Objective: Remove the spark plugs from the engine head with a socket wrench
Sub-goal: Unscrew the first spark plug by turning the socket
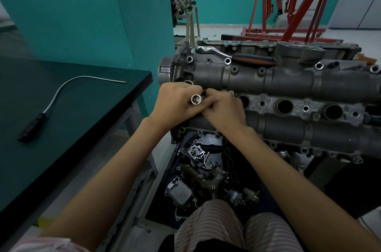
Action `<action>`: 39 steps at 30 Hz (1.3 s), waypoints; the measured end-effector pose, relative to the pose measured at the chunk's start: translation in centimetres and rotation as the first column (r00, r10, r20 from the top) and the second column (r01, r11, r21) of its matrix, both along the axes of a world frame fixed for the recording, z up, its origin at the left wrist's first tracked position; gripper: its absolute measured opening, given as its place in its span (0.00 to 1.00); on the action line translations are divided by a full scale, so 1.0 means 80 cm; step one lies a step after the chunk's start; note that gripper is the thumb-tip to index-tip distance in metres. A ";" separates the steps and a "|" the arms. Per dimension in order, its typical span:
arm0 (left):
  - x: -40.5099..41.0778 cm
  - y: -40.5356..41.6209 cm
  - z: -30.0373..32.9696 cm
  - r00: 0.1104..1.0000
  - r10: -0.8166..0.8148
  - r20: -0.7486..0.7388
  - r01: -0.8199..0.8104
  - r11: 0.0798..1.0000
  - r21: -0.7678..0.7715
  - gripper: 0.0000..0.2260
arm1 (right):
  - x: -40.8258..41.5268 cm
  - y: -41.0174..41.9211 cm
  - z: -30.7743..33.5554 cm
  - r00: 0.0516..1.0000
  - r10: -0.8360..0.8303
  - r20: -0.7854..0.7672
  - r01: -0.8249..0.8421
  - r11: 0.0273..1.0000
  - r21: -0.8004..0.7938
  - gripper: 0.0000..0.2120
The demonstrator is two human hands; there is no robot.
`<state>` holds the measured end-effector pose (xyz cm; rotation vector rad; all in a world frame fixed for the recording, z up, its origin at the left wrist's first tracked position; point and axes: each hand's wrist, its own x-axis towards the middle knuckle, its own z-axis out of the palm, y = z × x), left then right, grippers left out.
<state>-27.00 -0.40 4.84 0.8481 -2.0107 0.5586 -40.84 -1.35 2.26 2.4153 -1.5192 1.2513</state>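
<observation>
The grey engine head (288, 80) lies lengthwise in front of me, with a row of open round spark plug wells (285, 106) along its middle. My left hand (177, 103) grips a chrome socket (196, 99) whose open end faces the camera. My right hand (224, 110) touches it from the right, its fingers curled and pinching something small at the socket's side; what that is stays hidden. Both hands hover over the head's left end. A ratchet wrench (231, 55) with a black and red handle lies on the head's far side.
A dark green workbench (68, 107) at left carries a flexible pickup tool (61, 95) with a black handle. Loose engine parts (198, 171) fill a black tray below the head. A red engine crane (292, 2) and a beige stand (185, 10) are behind.
</observation>
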 end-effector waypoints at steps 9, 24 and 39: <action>0.000 0.001 -0.005 0.997 -0.039 -0.074 0.042 0.998 0.041 0.20 | -0.001 -0.002 -0.001 1.000 0.011 0.017 -0.011 1.000 -0.023 0.13; -0.006 0.000 -0.010 0.991 0.014 -0.135 -0.018 0.999 -0.030 0.21 | 0.000 -0.003 -0.003 0.999 0.009 -0.048 -0.012 0.999 -0.051 0.12; -0.003 0.003 -0.013 0.990 -0.028 -0.137 0.027 1.000 -0.009 0.19 | -0.001 -0.002 -0.002 1.000 0.021 -0.020 -0.022 0.999 -0.036 0.14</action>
